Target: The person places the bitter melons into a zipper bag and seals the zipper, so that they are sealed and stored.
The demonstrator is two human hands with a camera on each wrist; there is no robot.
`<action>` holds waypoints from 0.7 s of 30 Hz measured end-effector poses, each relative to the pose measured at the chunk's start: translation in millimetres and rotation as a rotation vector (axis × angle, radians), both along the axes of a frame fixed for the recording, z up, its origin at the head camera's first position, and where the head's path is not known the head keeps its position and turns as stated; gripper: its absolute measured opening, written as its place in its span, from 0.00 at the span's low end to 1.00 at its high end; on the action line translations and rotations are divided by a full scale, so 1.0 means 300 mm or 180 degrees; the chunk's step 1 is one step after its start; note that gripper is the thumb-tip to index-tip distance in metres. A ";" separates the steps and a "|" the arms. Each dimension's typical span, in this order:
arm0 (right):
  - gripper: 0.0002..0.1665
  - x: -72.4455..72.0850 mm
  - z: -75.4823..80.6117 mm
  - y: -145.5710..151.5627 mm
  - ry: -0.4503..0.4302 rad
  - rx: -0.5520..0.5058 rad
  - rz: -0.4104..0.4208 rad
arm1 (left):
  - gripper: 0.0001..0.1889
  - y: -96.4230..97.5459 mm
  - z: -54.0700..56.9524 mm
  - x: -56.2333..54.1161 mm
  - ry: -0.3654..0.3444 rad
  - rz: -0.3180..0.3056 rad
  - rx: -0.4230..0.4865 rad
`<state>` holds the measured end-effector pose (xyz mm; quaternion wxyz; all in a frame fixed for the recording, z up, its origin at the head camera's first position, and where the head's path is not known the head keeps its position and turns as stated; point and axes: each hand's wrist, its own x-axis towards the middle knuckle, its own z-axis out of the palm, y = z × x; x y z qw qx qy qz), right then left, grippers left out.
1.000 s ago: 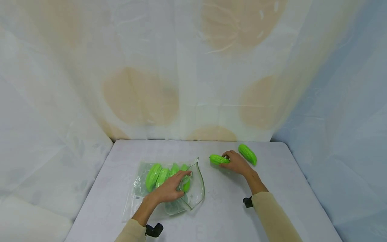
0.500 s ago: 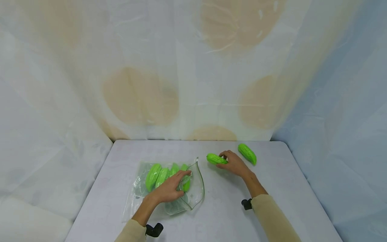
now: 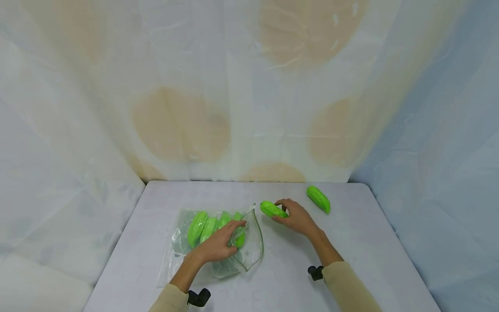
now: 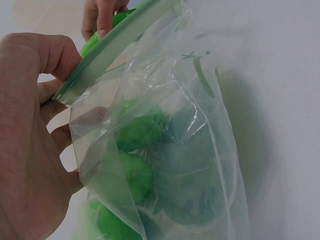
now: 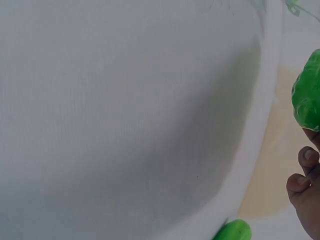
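Observation:
My left hand (image 3: 218, 246) grips the rim of a clear zip bag (image 3: 255, 249) on the table, its mouth held apart towards the right. In the left wrist view the thumb and fingers pinch the bag's green zip strip (image 4: 115, 47). Several bright green bitter melons (image 3: 197, 228) lie side by side inside, partly hidden by the left hand. My right hand (image 3: 297, 219) holds another bitter melon (image 3: 271, 209) by one end, raised over the table just right of the bag's mouth. The right wrist view catches this held melon (image 5: 309, 95) at its right edge, fingertips beneath.
One loose bitter melon (image 3: 318, 199) lies near the back right of the white table (image 3: 351, 242). Plastic sheeting (image 3: 249, 108) with tan round patches hangs right behind the table's back edge. More sheeting (image 3: 436, 173) stands along the sides.
My right hand has carried its bitter melon left, towards the bag's mouth and away from the loose melon. My left hand and the bag stay where they were.

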<state>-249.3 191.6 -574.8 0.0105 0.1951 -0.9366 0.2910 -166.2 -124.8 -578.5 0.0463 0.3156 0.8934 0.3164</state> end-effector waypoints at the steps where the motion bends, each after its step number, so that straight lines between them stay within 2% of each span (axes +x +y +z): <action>1: 0.34 0.008 0.003 -0.003 0.0020 -0.0005 -0.0005 | 0.43 0.001 0.001 0.000 -0.0012 0.0003 0.0000; 5: 0.34 0.036 0.008 -0.015 0.0053 -0.0038 -0.0033 | 0.44 0.005 0.002 0.003 -0.0052 0.0023 -0.0013; 11: 0.36 0.077 0.017 -0.032 -0.0041 -0.0108 -0.0086 | 0.44 0.007 0.002 0.005 -0.0102 0.0049 -0.0008; 21: 0.35 0.133 0.022 -0.059 -0.0079 -0.0205 0.0026 | 0.45 0.002 0.000 0.000 -0.0046 0.0031 0.0002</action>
